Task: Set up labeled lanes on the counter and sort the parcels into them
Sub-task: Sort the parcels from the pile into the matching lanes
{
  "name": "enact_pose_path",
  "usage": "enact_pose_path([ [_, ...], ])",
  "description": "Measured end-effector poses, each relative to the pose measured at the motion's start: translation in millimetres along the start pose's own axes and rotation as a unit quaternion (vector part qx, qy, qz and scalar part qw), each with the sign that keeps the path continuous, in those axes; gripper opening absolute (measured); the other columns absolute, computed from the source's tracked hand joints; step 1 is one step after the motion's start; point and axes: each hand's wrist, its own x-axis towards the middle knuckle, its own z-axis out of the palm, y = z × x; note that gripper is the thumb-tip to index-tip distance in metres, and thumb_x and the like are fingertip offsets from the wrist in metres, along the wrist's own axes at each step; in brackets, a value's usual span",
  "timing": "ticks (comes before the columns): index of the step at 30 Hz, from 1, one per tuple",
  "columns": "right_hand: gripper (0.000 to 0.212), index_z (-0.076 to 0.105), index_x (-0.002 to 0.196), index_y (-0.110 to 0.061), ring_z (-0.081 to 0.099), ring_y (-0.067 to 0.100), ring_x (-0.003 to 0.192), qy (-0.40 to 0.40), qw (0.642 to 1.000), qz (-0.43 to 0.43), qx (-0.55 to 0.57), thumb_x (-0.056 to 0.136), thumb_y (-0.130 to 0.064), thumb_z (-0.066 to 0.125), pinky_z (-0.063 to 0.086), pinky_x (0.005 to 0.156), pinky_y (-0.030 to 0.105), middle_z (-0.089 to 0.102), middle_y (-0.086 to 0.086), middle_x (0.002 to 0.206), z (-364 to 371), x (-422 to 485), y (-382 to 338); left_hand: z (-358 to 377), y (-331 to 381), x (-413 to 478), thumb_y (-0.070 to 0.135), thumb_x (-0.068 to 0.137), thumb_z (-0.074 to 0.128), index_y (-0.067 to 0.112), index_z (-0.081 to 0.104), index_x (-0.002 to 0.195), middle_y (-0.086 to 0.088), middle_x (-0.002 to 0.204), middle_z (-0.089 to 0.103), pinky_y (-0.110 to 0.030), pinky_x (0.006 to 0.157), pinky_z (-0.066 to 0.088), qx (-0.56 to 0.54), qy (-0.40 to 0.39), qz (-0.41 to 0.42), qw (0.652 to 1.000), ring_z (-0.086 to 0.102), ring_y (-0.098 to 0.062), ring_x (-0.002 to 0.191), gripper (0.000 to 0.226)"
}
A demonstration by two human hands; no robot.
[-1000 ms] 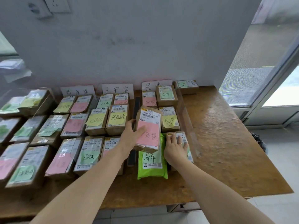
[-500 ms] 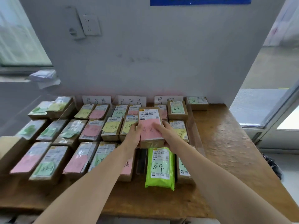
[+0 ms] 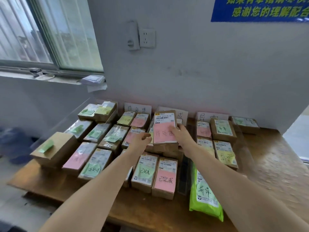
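Note-tagged boxes (image 3: 115, 135) crowd the wooden counter (image 3: 270, 156) beneath, with a green mailer bag (image 3: 205, 198) at 5 o'clock and lane cards (image 3: 137, 108) at 12. The parcel (image 3: 164, 129), brown with a barcode label and a handwritten pink note, hangs over the middle lane toward 12 o'clock. The right hand (image 3: 181, 134) pinches its right edge, and the left hand (image 3: 141, 140) is loosely curled just beside it, holding nothing.

Brown cardboard parcels (image 3: 223, 130) carry matt paper notes; several at left look wrapped in shiny clear film. The green mailer bag (image 3: 205, 198) is glossy plastic. The desk (image 3: 270, 158) is worn wood.
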Motion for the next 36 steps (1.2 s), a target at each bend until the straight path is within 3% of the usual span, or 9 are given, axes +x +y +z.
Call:
enact_pose_path([
  [4,0.053,0.033,0.145,-0.021,0.067,0.016,0.09,-0.004,1.0,0.0,-0.006,0.099,-0.038,0.051,0.048,0.061,0.025,0.069,0.006,0.112,51,15,-9,-54,-18,20,0.02,0.098,0.049,0.012,0.054,0.125,-0.004,0.108,0.061,-0.027,0.068,0.047,-0.017,0.003,0.01,1.0,0.058,-0.019,0.089,0.029],
  [7,0.059,0.028,0.148,-0.019,0.067,0.023,0.098,-0.004,1.0,0.004,-0.005,0.098,-0.036,0.054,0.058,0.074,0.036,0.066,0.011,0.118,94,30,-13,-100,-31,39,0.022,0.097,0.051,0.012,0.057,0.124,-0.003,0.103,0.062,-0.027,0.067,0.045,-0.013,0.009,0.017,1.0,0.057,-0.019,0.086,0.029],
  [9,0.06,0.027,0.148,-0.017,0.065,0.024,0.101,-0.004,1.0,0.001,-0.004,0.098,-0.036,0.054,0.057,0.072,0.034,0.062,0.012,0.123,120,38,-14,-128,-38,52,0.021,0.097,0.051,0.014,0.059,0.119,0.0,0.096,0.061,-0.027,0.067,0.045,0.001,0.025,0.026,0.999,0.056,-0.018,0.083,0.024],
  [15,0.058,0.028,0.147,-0.018,0.064,0.025,0.104,0.012,0.999,0.017,-0.026,0.098,-0.037,0.053,0.055,0.075,0.034,0.062,0.01,0.124,167,55,-13,-194,-62,86,0.019,0.096,0.051,0.011,0.059,0.121,-0.007,0.11,0.061,-0.032,0.078,0.047,0.129,0.049,0.066,0.988,0.055,-0.019,0.091,0.027],
  [23,0.067,0.023,0.149,-0.019,0.065,0.028,0.101,0.069,0.994,0.034,-0.075,0.095,-0.043,0.055,0.055,0.088,0.049,0.061,0.009,0.124,197,121,-17,-220,-75,145,0.023,0.096,0.05,0.016,0.056,0.125,-0.006,0.115,0.063,-0.026,0.069,0.04,0.2,0.038,0.054,0.978,0.055,-0.015,0.087,0.03],
  [27,0.063,0.023,0.149,-0.019,0.063,0.023,0.092,0.07,0.992,0.044,-0.093,0.097,-0.043,0.051,0.055,0.083,0.039,0.06,0.008,0.118,209,166,-19,-220,-75,181,0.022,0.097,0.05,0.013,0.057,0.125,-0.008,0.119,0.062,-0.027,0.072,0.043,0.213,0.036,0.041,0.976,0.055,-0.015,0.086,0.031],
  [30,0.059,0.025,0.148,-0.018,0.063,0.022,0.089,0.064,0.994,0.064,-0.058,0.099,-0.041,0.048,0.057,0.082,0.04,0.06,0.006,0.112,218,204,-19,-217,-70,210,0.021,0.096,0.049,0.011,0.057,0.128,-0.007,0.123,0.061,-0.028,0.081,0.046,0.239,0.036,0.031,0.97,0.059,-0.02,0.101,0.034],
  [33,0.058,0.026,0.149,-0.019,0.062,0.018,0.086,0.056,0.995,0.069,-0.052,0.1,-0.042,0.046,0.057,0.077,0.035,0.06,0.006,0.123,229,241,-18,-212,-64,239,0.018,0.094,0.049,0.006,0.065,0.103,-0.01,0.103,0.065,-0.031,0.071,0.044,0.27,0.029,0.037,0.962,0.059,-0.021,0.085,0.021],
  [36,0.052,0.028,0.146,-0.021,0.059,0.014,0.081,0.049,0.994,0.075,-0.058,0.101,-0.041,0.045,0.051,0.063,0.026,0.06,0.003,0.119,240,267,-14,-209,-66,261,0.016,0.093,0.046,0.008,0.051,0.073,-0.009,0.077,0.058,-0.031,0.059,0.038,0.302,0.024,0.018,0.953,0.047,-0.017,0.062,0.023],
])
